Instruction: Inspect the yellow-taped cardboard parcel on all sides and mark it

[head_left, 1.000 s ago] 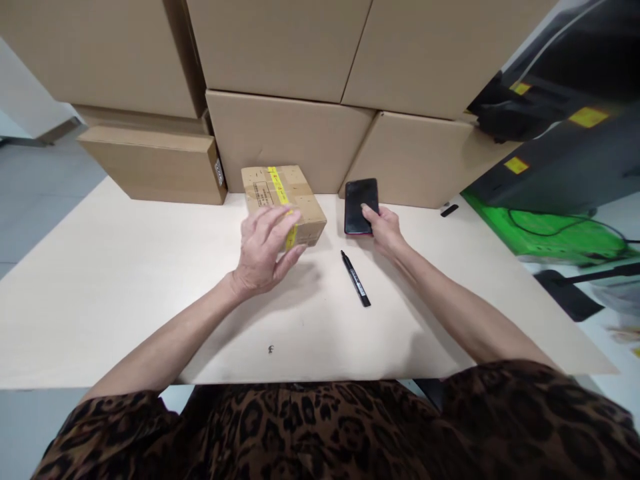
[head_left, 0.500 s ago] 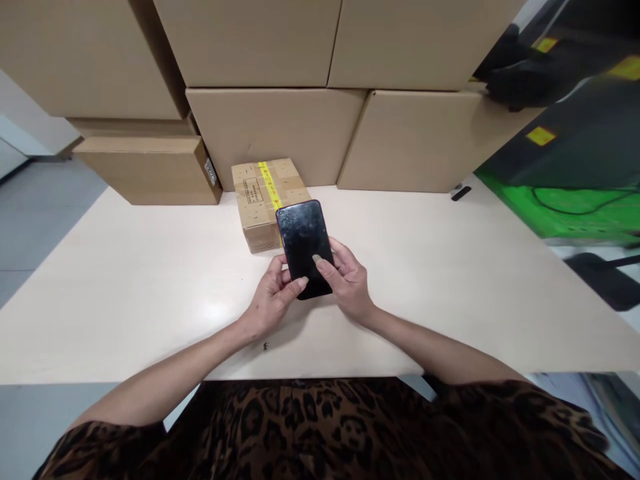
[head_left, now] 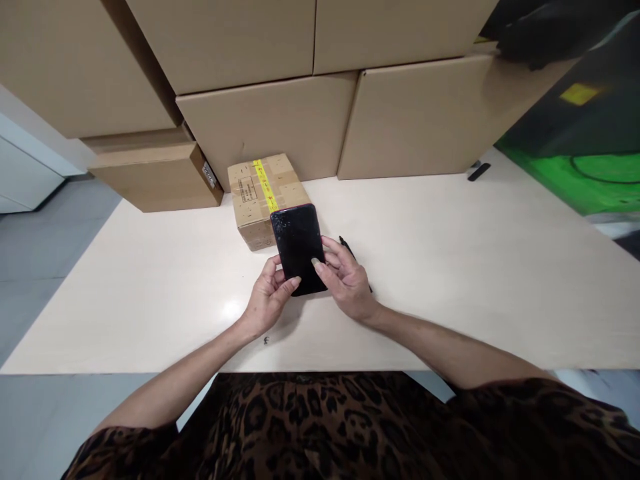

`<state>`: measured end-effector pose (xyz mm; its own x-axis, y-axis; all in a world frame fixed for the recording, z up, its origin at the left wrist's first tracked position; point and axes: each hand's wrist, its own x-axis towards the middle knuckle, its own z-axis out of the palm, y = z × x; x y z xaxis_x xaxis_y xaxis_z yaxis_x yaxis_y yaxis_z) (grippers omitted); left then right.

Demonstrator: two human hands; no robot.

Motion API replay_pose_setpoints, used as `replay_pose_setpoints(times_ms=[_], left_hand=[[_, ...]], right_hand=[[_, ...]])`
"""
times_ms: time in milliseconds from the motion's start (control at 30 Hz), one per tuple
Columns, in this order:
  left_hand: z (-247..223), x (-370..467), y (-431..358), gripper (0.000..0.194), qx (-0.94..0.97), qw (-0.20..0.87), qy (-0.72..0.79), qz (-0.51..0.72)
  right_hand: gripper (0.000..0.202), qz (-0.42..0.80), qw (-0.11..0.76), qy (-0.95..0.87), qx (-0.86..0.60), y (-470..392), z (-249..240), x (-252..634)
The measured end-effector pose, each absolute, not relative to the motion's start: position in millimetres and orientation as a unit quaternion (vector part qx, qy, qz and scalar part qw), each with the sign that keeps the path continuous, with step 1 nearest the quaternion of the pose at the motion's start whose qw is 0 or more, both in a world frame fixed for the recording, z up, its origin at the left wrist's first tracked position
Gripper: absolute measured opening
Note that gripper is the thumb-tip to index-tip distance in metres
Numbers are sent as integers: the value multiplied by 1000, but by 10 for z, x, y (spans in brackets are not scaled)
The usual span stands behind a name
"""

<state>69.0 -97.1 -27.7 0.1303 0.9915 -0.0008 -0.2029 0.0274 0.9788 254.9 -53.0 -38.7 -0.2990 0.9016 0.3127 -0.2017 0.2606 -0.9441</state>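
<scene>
Holding phone (head_left: 299,248) w/ both hands, lifted just above bench (head_left: 450,267), screen up and dark. Left hand (head_left: 269,301) cupping lower left edge, thumb curling onto glass near bottom; right hand (head_left: 347,283) wrapping lower right edge, fingers (head_left: 320,265) pressing onto screen face. Both sets of fingers closed on the phone, gripping it btw them; no slack showing.

Beyond the fingertips, partly hidden behind phone's top end: small carton (head_left: 260,193) w/ yellow tape strip, sitting on bench against stacked big cartons (head_left: 280,127). Just right of right-hand fingers, peeking out under the knuckles: black marker (head_left: 346,245), lying on bench. Further out to the right, well apart from both hands: small dark object (head_left: 479,172), too small to identify.

Doing this well, as a judgement: keeping grip on the side edges rather than only the bottom, since most of the phone is cantilevering out past the fingers and top end looks unsupported. Keeping thumb pressure light on glass. Tilting screen toward the face instead of flat, avoiding glare from overhead light. Watching right wrist clearance – marker sitting right under it, easy to nudge and roll. Steadying forearms near bench edge for control.
</scene>
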Motion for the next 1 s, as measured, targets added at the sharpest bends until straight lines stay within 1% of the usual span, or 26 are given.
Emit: replay_pose_setpoints(times_ms=[133,333,467,533,733,1000], left_hand=[[-288,681,-938,59,483,568,426,513],[-271,677,-908,59,492,565,433,502],[-276,689,-872,60,491,567,434,499],[-288,697,-858,60,488,568,432,503],[-345,695,-850,57,485,561,437,509],[-363,705,-855,55,497,547,431,517]], right_hand=[[53,528,513,-611,-290,-523,-387,2561],[57,504,491,-631,-327,-518,-339,2577],[53,509,477,-630,-341,-496,-314,2588],[53,513,478,-629,-336,-490,-307,2589],[63,531,462,-641,-307,-496,-318,2573],[63,537,457,-643,-299,-492,-290,2562]])
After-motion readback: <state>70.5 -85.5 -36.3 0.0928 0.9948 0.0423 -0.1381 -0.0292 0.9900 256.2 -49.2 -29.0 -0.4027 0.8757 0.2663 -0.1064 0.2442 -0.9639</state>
